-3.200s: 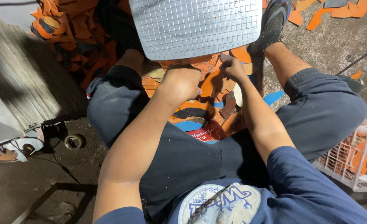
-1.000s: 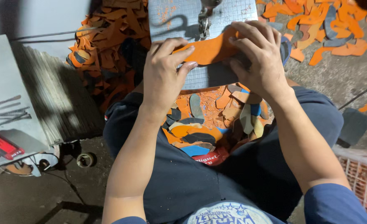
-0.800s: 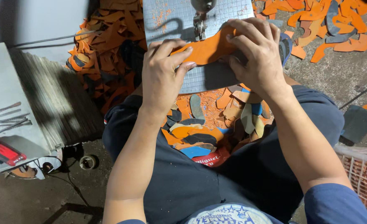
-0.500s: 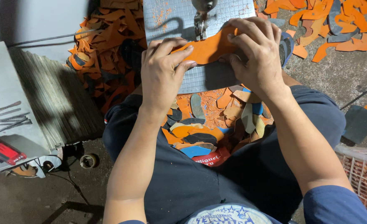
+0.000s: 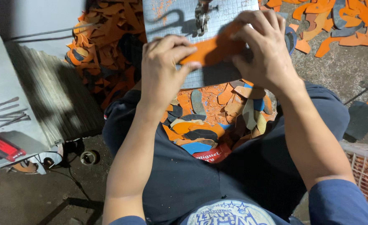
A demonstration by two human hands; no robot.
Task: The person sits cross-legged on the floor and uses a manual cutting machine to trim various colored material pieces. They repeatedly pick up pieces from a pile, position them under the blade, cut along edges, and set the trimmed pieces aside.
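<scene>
Head view, the only one. Two hands in frame, both on one orange strip (image 5: 212, 49).

Left hand (image 5: 164, 68): fingers curled over the strip's lower left end, thumb tip pressed along its edge. Clamped on it.
Right hand (image 5: 264, 52): spread flat over the strip's upper right end, pinning it down. Clamped too.

The strip lies tilted, left end low and right end high, on one grey gridded plate (image 5: 180, 16). One metal presser part (image 5: 201, 17) stands on the plate, just above the strip's middle; can't tell whether it touches. Orange dust on the plate's upper left.

Lap: a heap of offcuts (image 5: 211, 121) between the thighs, below the plate. Orange, tan, black, a couple of blue, plus one red printed piece. Too overlapped to count.

Floor: one pile of orange scraps (image 5: 98, 46) left of the plate, a looser scatter of orange scraps and a few grey ones (image 5: 342, 21) top right.

Left edge: one grey board carrying one red-handled tool (image 5: 3, 148) and several thin metal rods (image 5: 5, 112).
Lower right: one white wire basket (image 5: 365, 175), orange bits inside.
</scene>
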